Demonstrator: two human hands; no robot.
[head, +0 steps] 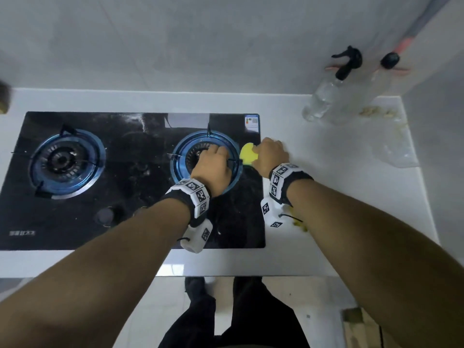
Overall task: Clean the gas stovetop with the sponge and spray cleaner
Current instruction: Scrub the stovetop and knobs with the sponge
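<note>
Glass of the black gas stovetop (130, 217) fills the worktop (326, 197) from nine o'clock to the centre, streaked with pale smears. Its left burner (65, 162) sits at nine o'clock, ringed in blue with its pan support in place; two control knobs (105, 216) lie toward seven o'clock of the centre, near the front edge. The left hand (211, 167) reaches down onto the right burner (206, 159) close to the centre of the view, its fingers curled over the burner's middle; whether they actually clasp a part of it I cannot tell. Just beside it, at about three o'clock from that hand, the right hand (272, 154) has its fingers clenched round the yellow sponge (247, 155), which sticks out toward the burner ring at the stovetop's right edge. Both wrists wear white bands with black-and-white markers. At one o'clock, well apart from the hands, two clear spray bottles (324, 96) with black triggers stand by the wall, with pale crumbs (376, 113) scattered near them.
</note>
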